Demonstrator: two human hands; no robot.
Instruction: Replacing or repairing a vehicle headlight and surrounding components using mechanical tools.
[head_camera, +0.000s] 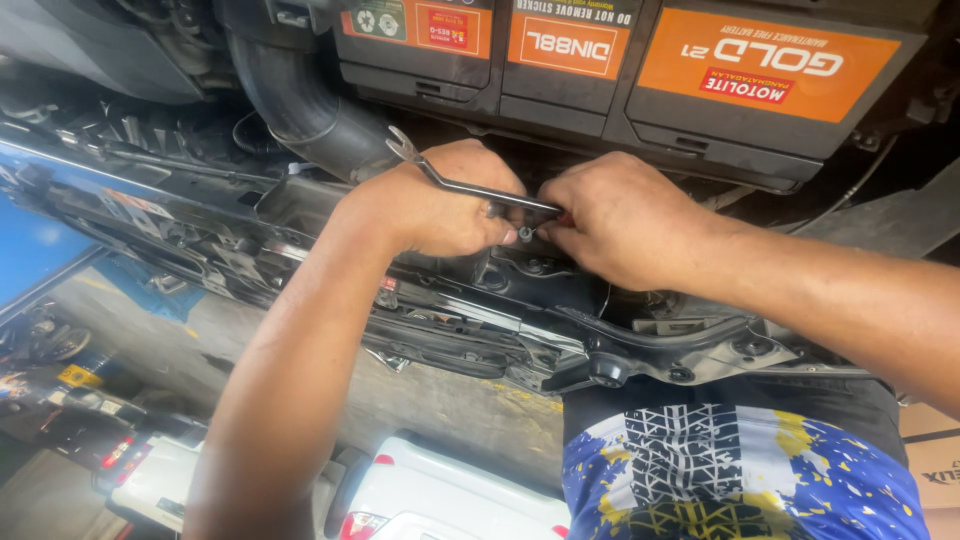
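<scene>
- Spanner (470, 185): a slim, bright metal combination spanner, lying aslant across the back of my left hand; its open-jawed end points up and to the left, its other end runs down to the right and disappears between my two hands.
- Left hand (440, 205): my fingers are curled shut around the lower part of the spanner shank, knuckles up, forearm coming in from the lower left.
- Right hand (620, 215): set just beside my left hand, thumb and fingertips pinched together at the working end of the spanner; a speck of red shows at the fingertips, though I cannot tell what it belongs to.
- Bolt (525, 234): a small round metal head visible directly below the meeting point of my hands; whether the spanner is seated on it is hidden by my fingers.
- Battery (640, 70): a black car battery with orange labels, sitting immediately behind my hands and filling the upper part of the view.
- Hose (300, 100): a thick black intake hose curving down to the left of the battery, near the spanner's free end.
- Front crossmember (450, 330): black metal framing with holes and clips, running beneath both wrists.
- Shirt (740, 470): my blue, white and yellow patterned shirt at the lower right.
- White car (440, 495): parked on the concrete floor below the engine bay, well apart from the work.
</scene>
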